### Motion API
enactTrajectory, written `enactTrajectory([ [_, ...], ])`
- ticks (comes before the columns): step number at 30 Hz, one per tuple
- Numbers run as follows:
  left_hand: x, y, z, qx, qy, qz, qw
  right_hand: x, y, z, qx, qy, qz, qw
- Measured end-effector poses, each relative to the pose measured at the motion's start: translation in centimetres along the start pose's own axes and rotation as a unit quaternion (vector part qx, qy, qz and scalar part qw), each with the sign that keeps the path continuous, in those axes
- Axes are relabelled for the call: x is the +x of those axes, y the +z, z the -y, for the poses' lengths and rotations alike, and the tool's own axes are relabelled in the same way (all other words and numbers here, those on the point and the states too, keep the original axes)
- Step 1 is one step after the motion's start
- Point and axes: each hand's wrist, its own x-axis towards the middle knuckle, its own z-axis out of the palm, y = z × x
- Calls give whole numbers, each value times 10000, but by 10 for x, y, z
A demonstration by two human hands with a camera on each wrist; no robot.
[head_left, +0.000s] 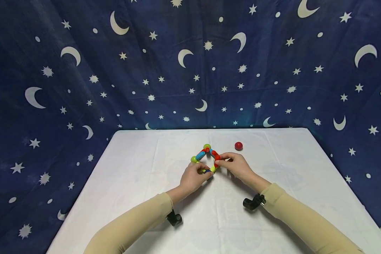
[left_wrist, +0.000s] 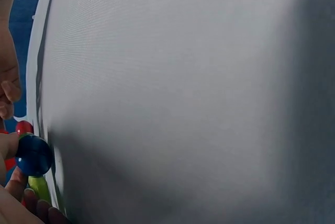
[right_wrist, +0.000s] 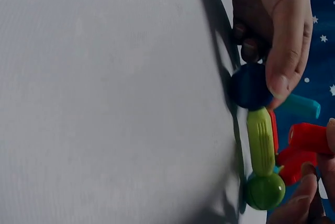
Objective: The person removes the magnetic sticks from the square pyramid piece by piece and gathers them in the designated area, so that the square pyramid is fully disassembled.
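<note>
A ring of rods and balls lies on the white cloth between the hands. My left hand (head_left: 193, 178) pinches a dark blue ball (right_wrist: 250, 86) at the ring's near side, between thumb and fingers. A yellow-green rod (right_wrist: 260, 143) joins that ball to a green ball (right_wrist: 265, 190). My right hand (head_left: 239, 166) grips a red rod-like piece (head_left: 217, 158) on the ring's right side. Farther round are a blue rod (head_left: 200, 155) and two light-green balls, one at the far corner (head_left: 207, 146) and one at the left (head_left: 194, 159). Fingers partly hide the near pieces.
A loose red ball (head_left: 239, 146) lies on the white-covered table (head_left: 152, 155), beyond the right hand. A dark blue curtain (head_left: 168, 81) with moons and stars hangs behind the table. Black wrist-worn devices sit below both sleeves.
</note>
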Motion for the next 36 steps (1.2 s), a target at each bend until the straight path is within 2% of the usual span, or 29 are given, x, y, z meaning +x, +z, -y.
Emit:
enactTrajectory([
  [12, 3, -5, 1, -39, -22, 68, 10000, -7, -24, -3, -43, 394, 92, 9992],
  [24, 4, -12, 5, 137, -103, 129, 9998, -8, -59, -14, -245, 451, 203, 9985],
  [31, 6, -17, 9, 142, -118, 149, 9997, -5, -85, -24, -710, 534, -10, 9960],
  [36, 7, -20, 10, 159, -67, 161, 9997, -2, -91, -29, -1158, 610, -78, 9914],
])
